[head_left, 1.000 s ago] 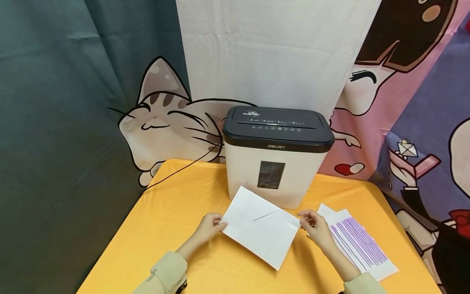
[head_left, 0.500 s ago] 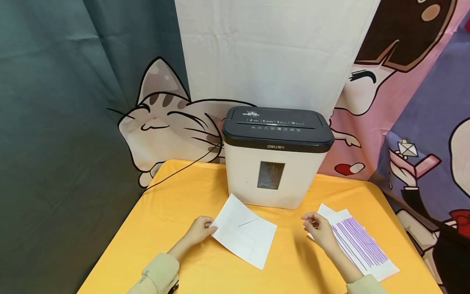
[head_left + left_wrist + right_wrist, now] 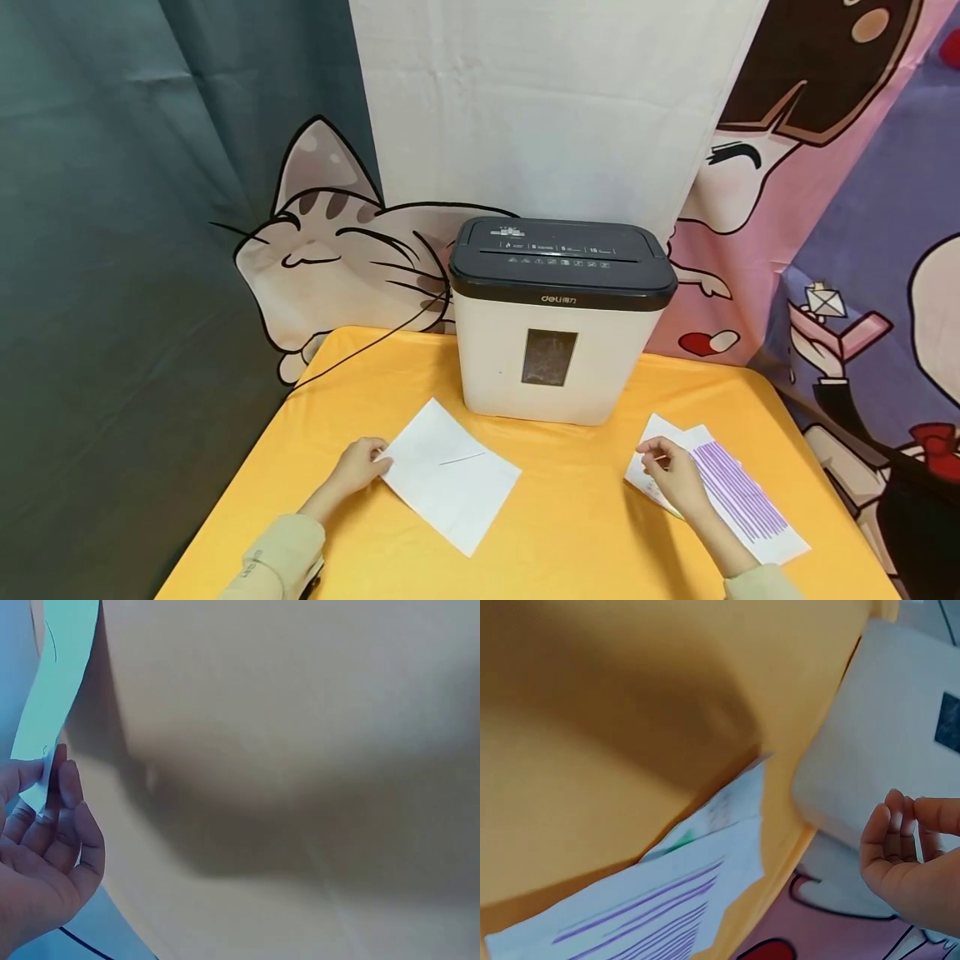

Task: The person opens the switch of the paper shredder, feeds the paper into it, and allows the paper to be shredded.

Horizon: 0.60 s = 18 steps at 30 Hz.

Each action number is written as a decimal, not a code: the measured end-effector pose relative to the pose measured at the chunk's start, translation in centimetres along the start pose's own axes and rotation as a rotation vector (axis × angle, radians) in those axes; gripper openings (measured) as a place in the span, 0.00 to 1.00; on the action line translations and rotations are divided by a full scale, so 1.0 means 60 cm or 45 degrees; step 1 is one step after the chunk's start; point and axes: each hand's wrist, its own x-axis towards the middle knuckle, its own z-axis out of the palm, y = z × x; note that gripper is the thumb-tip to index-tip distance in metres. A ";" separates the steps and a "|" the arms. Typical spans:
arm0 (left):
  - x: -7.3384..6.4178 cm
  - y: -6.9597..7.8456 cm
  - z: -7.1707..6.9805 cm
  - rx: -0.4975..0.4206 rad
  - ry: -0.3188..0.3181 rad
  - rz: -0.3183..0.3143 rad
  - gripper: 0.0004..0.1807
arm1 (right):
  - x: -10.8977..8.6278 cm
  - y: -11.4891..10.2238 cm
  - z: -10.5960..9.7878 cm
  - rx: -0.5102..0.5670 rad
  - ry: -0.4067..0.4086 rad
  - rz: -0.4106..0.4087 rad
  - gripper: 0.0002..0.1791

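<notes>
Biggest thing first: a worktop (image 3: 577, 517) covered in yellow cloth, with a white-and-black Deli paper shredder (image 3: 562, 318) standing upright at the back. In front of it and off to the left there's a plain white sheet (image 3: 453, 483) with one thin dark line on it, sitting cornerwise. Over on the right, a sheet with purple stripes (image 3: 738, 496) partly covers another white sheet (image 3: 636, 477). The left hand (image 3: 360, 467) reaches in from the near side and pinches the plain one by its left corner, thumb on top, fingers underneath. The right hand (image 3: 672, 477) hovers by the striped pile, fingers loosely curled, thumb close to the fingertips, nothing in it.
</notes>
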 end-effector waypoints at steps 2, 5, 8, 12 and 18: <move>-0.004 -0.010 -0.011 0.028 0.009 -0.036 0.03 | -0.001 0.010 -0.005 -0.035 0.017 -0.015 0.06; -0.008 -0.022 -0.018 0.042 0.016 -0.115 0.02 | -0.001 0.028 -0.010 -0.082 0.030 -0.017 0.05; -0.009 -0.028 -0.019 0.054 0.036 -0.198 0.02 | 0.000 0.044 -0.015 -0.115 0.007 0.006 0.05; -0.010 -0.033 -0.019 0.110 0.058 -0.258 0.08 | 0.005 0.066 -0.031 -0.175 -0.029 0.033 0.05; -0.009 -0.042 -0.028 0.231 0.082 -0.287 0.09 | 0.017 0.108 -0.076 -0.353 -0.035 0.076 0.06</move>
